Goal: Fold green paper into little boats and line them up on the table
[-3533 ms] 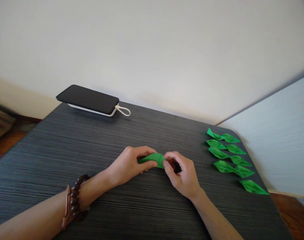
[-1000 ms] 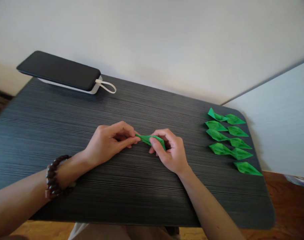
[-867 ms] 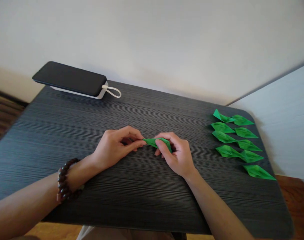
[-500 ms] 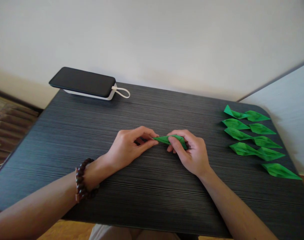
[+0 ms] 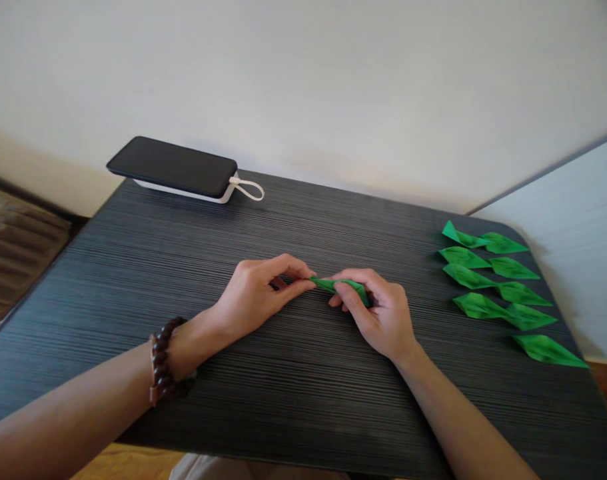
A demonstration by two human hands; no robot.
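Observation:
A small folded green paper piece [image 5: 329,285] lies low over the middle of the dark striped table [image 5: 133,267]. My left hand [image 5: 256,297] pinches its left tip between thumb and fingers. My right hand [image 5: 378,310] is closed round its right end, thumb on top, and covers much of it. A bead bracelet [image 5: 162,360] is on my left wrist.
Several finished green folded paper pieces [image 5: 498,287] lie in two columns at the table's right edge. A black phone [image 5: 173,167] rests on a white power bank with a loop cord at the back left. A pale wall runs behind, and a light panel [image 5: 573,227] stands at the right.
The green piece has been flattened and stretched out between my hands, lower to the table. My head view shifted, so the phone and the finished pieces sit differently in the picture.

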